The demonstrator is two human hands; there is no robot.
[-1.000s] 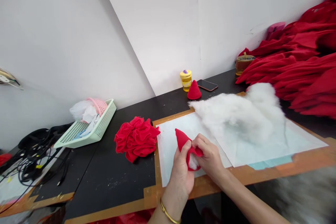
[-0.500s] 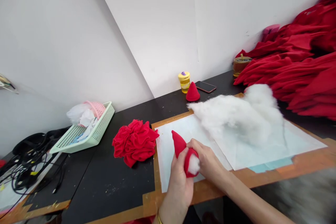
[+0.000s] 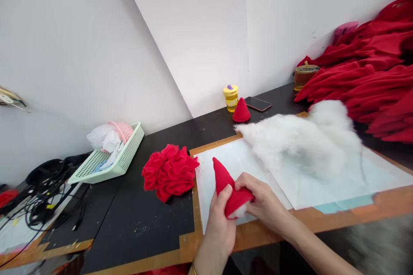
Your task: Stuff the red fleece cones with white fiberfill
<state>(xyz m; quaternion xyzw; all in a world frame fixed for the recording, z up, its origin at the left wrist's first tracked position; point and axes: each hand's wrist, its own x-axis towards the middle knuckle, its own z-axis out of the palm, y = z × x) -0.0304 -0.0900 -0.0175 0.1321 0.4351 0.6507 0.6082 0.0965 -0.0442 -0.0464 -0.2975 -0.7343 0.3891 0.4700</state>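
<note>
Both hands grip one red felt cone (image 3: 229, 189), its tip pointing up and to the left. White stuffing shows at its open lower end. My left hand (image 3: 221, 219) is wrapped round the cone's left side with the thumb pressed on the cloth. On the other side, my right hand (image 3: 263, 200) pinches the cone's right edge near the opening. Beyond the hands, a heap of white fibre stuffing (image 3: 297, 144) lies on white sheets (image 3: 222, 157). A finished-looking red cone (image 3: 241, 111) stands upright farther back.
Left of the sheets sits a bunch of red fabric pieces (image 3: 171, 172). A pale green basket (image 3: 125, 159) and tangled black cables (image 3: 38, 197) are farther left. A yellow-lidded cup (image 3: 230, 99), a phone (image 3: 258, 103), an amber jar (image 3: 305, 77) and a big red fabric pile (image 3: 371, 77) line the back.
The red cone has turned in my hands, so its stuffed opening faces down more and shows less white. My right hand has shifted to the cone's edge. The view has swung slightly left.
</note>
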